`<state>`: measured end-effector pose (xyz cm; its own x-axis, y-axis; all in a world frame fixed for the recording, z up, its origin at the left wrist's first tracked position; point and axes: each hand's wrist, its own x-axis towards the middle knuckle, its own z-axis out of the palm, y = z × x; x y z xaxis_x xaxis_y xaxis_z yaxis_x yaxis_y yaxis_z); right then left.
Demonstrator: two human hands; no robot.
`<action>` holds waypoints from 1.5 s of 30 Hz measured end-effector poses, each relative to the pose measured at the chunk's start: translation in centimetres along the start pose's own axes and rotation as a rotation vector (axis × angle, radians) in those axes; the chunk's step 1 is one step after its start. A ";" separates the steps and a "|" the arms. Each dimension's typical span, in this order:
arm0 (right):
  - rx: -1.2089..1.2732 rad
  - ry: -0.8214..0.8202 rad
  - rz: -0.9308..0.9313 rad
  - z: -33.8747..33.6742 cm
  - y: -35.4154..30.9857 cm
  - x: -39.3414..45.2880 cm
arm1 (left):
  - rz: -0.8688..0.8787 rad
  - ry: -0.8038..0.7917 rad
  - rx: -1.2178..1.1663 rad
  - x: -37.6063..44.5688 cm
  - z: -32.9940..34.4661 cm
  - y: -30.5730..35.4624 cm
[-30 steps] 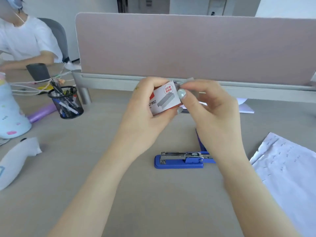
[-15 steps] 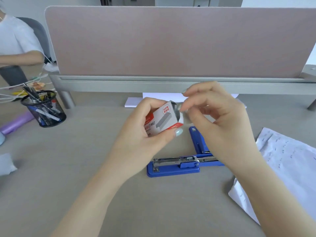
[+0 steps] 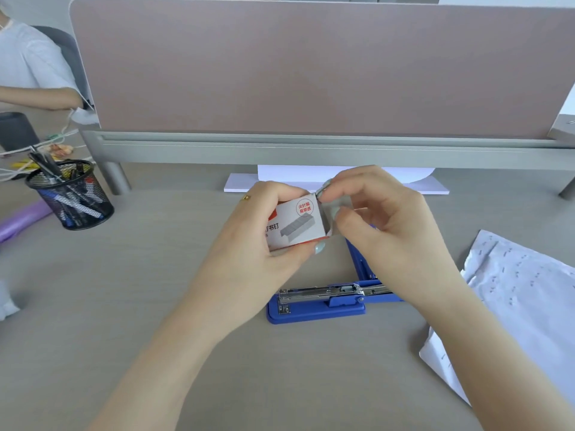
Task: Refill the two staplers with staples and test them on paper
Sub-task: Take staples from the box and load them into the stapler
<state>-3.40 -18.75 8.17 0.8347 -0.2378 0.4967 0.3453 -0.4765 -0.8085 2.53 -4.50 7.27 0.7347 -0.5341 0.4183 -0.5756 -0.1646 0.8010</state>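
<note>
Left hand (image 3: 249, 244) grips staple box (image 3: 294, 223) above tabletop (image 3: 155, 306); right hand (image 3: 389, 225) pinches at its open right end. Blue stapler (image 3: 314, 304) lies open just near of them, paper (image 3: 513, 293) right.

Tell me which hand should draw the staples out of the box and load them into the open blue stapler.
Right. The right hand already has its fingertips at the open end of the staple box, directly above the open blue stapler. The left hand grips the box and is better kept steadying it.
</note>
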 end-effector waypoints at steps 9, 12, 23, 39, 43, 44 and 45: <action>0.124 -0.072 0.056 -0.2 0.6 0.0 | 0.016 -0.014 0.057 0.1 -0.6 -0.1; 0.144 -0.066 0.054 -0.3 0.8 0.2 | 0.018 -0.011 0.035 0.0 -0.3 -0.1; 0.341 -0.224 0.023 -1.1 1.7 0.6 | 0.045 -0.051 0.080 -0.1 0.7 -0.7; 0.860 0.061 0.536 -0.2 1.8 1.0 | 0.019 -0.021 0.098 -0.2 0.7 -0.5; 0.761 -0.084 0.545 0.5 1.9 0.6 | -0.010 -0.037 0.158 -0.1 0.7 -1.0; 0.699 -0.105 0.538 0.7 2.1 0.5 | -0.036 -0.041 0.190 0.0 0.6 -1.3; 0.625 -0.119 0.535 0.9 2.2 0.4 | -0.065 -0.044 0.214 0.1 0.4 -1.7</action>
<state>-1.89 -19.16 6.29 0.9815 -0.1910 -0.0127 0.0345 0.2418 -0.9697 3.43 -4.57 5.77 0.7592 -0.5512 0.3463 -0.5942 -0.3697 0.7143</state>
